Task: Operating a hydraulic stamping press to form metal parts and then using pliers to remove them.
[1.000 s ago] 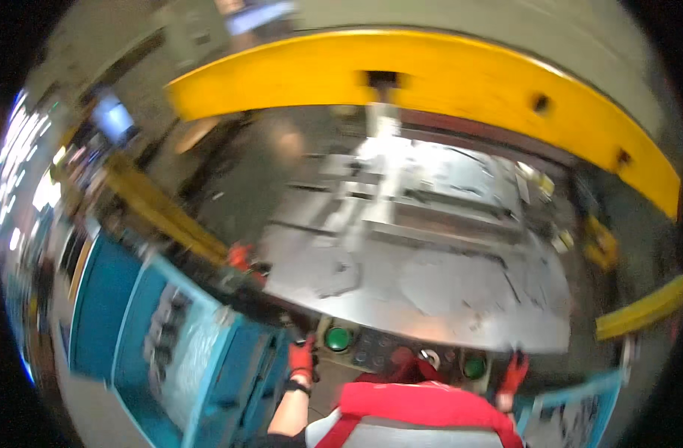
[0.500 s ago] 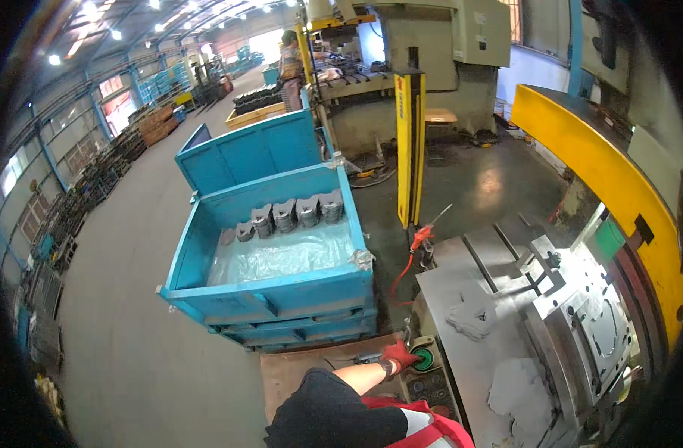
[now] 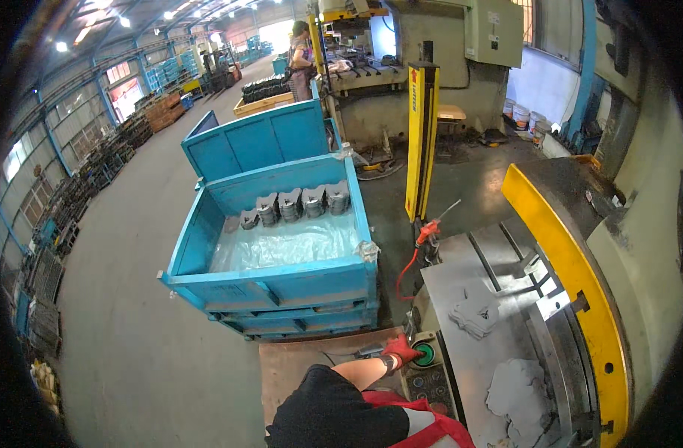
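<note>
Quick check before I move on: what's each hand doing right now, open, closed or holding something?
Left hand: at the green button, no held object visible; open or closed cannot be told.
Right hand: not in view.

Grey floor [image 3: 125,299] extends along a wall [image 3: 71,123] with bright windows [image 3: 15,159]; lamps [image 3: 61,47] dot the ceiling [image 3: 144,28] above.

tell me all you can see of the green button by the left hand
The green button is round and smooth, with a darker rim, facing up on the pale end of the control panel. The red-gloved left hand reaches its left edge; contact looks likely, but whether it is pressed is unclear.
</note>
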`<state>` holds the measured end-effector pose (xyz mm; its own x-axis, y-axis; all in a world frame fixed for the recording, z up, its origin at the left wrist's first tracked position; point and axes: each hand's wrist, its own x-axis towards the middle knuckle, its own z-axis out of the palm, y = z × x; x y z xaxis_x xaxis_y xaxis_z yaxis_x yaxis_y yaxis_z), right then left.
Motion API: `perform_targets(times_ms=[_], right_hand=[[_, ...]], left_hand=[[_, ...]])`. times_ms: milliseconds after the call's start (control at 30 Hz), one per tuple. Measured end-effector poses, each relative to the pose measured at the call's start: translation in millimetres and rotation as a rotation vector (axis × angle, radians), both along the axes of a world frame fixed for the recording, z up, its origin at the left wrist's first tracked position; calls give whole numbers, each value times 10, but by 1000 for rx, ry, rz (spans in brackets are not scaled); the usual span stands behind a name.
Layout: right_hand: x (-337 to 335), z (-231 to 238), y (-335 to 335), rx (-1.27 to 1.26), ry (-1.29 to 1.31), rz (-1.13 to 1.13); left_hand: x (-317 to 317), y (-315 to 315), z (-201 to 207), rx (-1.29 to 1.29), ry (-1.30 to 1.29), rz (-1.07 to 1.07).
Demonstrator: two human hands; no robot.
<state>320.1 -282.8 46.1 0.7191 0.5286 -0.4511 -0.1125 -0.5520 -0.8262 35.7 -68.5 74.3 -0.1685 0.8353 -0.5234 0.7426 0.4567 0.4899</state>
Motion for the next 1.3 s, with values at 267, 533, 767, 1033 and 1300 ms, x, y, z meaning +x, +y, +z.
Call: perform_targets(times_ms=[267,533,767,1033,1300], right_hand=[[48,-158,-738,48,50,-178],[-349,-222,-1564,150,123,-440],[-503,-731,-1930,242,143,-650],[-679,-159,-2049,152,-39,-602],[-500,897,-1322,149,-533,-369]], left_hand=[[-282,118,-392,207,-79,78],[41,-66,1088,149,-1150,9],[1792,-131,2053,-358,-1075,-661],[3280,354,1895,-304,-1199,-753],[2781,325,2159,-223,-1274,-800]])
